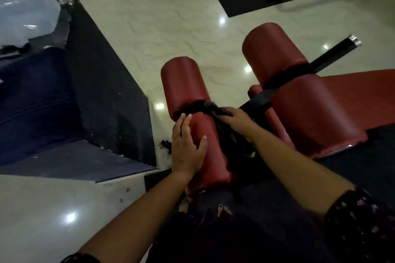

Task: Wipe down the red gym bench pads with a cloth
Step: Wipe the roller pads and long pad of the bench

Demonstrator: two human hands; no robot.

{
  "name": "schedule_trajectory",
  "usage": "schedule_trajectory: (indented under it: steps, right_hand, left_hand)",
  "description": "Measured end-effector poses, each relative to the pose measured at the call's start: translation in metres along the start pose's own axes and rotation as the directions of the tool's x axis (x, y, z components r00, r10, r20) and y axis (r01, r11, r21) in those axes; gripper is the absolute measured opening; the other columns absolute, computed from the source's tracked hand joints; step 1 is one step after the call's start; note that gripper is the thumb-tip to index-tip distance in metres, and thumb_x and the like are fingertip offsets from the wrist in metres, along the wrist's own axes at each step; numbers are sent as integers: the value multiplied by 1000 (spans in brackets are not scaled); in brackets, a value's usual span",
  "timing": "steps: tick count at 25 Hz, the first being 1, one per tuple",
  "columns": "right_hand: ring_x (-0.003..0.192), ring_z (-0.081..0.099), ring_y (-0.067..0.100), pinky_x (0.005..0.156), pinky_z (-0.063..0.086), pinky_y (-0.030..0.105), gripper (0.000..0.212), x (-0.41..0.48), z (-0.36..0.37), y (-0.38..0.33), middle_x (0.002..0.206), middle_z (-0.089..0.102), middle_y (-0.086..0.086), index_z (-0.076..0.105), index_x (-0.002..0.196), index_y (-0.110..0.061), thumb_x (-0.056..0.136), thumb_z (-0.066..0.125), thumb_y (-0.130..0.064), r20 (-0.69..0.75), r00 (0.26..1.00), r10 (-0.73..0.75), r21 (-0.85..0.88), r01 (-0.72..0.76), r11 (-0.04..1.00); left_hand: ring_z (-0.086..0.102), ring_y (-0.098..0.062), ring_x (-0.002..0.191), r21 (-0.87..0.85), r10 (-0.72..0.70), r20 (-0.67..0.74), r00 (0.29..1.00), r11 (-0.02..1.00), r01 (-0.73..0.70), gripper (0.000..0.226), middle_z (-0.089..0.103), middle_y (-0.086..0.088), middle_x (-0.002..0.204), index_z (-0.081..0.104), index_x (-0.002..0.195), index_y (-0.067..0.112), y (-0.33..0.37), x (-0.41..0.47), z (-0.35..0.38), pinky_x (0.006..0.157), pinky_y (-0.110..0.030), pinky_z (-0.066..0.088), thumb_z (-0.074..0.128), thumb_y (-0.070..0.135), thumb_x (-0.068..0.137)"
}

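Cloth gripped in right hand fingers beside near red pad; left hand flat on pad, fingers straight. Likely snag on black bar beside pad; far end missed.

Gym: red roller pads, black rubber mats (polished marble floor).

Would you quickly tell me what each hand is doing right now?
Left hand: open, resting on the near red pad.
Right hand: gripping the dark cloth.

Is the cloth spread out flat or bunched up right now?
Bunched up: the dark cloth hangs crumpled beneath the right hand, whose fingers curl over it.
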State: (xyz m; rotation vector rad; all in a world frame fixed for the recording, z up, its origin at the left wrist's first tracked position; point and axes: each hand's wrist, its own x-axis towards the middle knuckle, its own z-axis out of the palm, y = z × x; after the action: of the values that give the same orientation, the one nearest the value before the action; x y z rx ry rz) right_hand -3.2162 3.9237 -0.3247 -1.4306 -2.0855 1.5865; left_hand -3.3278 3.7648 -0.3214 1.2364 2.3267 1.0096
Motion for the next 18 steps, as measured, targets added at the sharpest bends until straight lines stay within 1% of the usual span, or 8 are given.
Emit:
schedule_trajectory:
  steps: [1,3,5,7,9,13,16,18]
  right_hand:
    - [102,60,23,86,48,34,30,14,-6,-16,106,64,4,64,120,-17,92,63,-28,42,998,-41,-207,49,977]
    - [99,60,26,77,45,32,30,36,-17,-47,107,64,7,63,116,-18,90,61,-33,187,979,-75,-583,172,794]
    - [93,61,25,75,47,34,33,50,-21,-68,104,64,5,64,115,-22,87,61,-40,275,960,-58,-783,259,565]
    - [88,61,24,72,49,35,34,54,-21,-76,100,63,3,64,114,-23,87,61,-44,324,943,-79,-845,326,425]
    - [92,61,25,73,48,36,34,52,-22,-69,103,59,4,63,118,-24,90,59,-42,342,932,-125,-824,361,438]
    - [109,55,31,91,46,40,41,36,-29,-34,124,49,10,52,134,-24,94,54,-32,350,929,-121,-714,348,608]
    - [106,57,31,87,48,38,42,34,-44,-27,123,50,11,52,133,-25,92,56,-33,319,943,-94,-781,317,538]
    - [100,59,31,81,48,35,43,33,-53,-46,113,53,10,57,128,-25,87,63,-36,283,942,-182,-716,334,612]
  left_hand:
    - [24,-18,142,16,-15,2,1000,1000,15,78,25,-3,156,33,149,16,1,0,0,114,-27,19,38,52,81]
    - [24,-16,142,-2,-40,4,999,999,40,72,30,-2,155,39,146,17,0,2,-1,114,-23,15,39,51,83]
    - [24,-15,142,-9,-31,7,999,999,31,58,33,0,152,45,141,17,-3,5,-1,115,-23,16,50,40,89]
    - [25,-14,142,14,5,-4,1000,1000,-5,48,36,1,150,49,136,17,-6,5,0,116,-20,15,55,31,91]
    - [27,-13,141,17,29,-26,999,999,-29,48,41,1,147,53,131,17,-7,3,1,113,-10,8,49,38,88]
    - [25,-10,140,6,11,-26,1000,1000,-11,56,41,5,146,53,131,20,-7,4,1,108,-3,3,38,48,84]
    - [31,-15,140,5,55,-49,997,999,-54,49,48,2,142,60,123,17,-4,2,0,115,-17,15,38,43,87]
    - [38,-19,138,-31,126,-48,991,991,-127,40,58,-2,133,69,111,15,-8,-2,1,118,-28,22,40,34,92]
